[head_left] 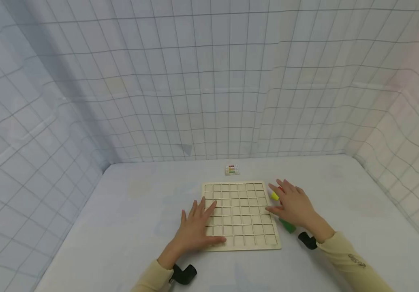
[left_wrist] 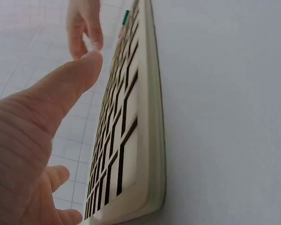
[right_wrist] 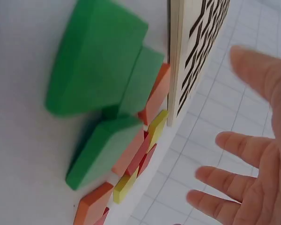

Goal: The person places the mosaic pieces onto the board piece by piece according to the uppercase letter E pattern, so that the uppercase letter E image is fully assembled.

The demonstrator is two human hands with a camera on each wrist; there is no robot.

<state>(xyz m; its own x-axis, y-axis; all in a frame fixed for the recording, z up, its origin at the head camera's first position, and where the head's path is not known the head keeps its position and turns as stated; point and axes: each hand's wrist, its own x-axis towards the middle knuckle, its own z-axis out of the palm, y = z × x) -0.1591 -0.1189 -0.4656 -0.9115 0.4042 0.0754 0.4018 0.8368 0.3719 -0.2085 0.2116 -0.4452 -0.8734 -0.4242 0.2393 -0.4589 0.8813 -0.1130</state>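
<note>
Two hands out, palms down, fingers spread wide and gripping nothing. Left hand (head_left: 192, 231) is over the left edge of the pale grid board (head_left: 244, 217), can't tell if it's touching. Right hand (head_left: 296, 207) is by the board's right edge, above a loose bunch of blocks (right_wrist: 100, 157) (green, orange, yellow, red) on the white table (head_left: 133, 227). Board's square cells show plain pale surface.

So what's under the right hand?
Blocks lie beneath the right hand: green, orange, yellow and red in the right wrist view. The head view shows only red, yellow and green bits; the hand covers the rest.
</note>
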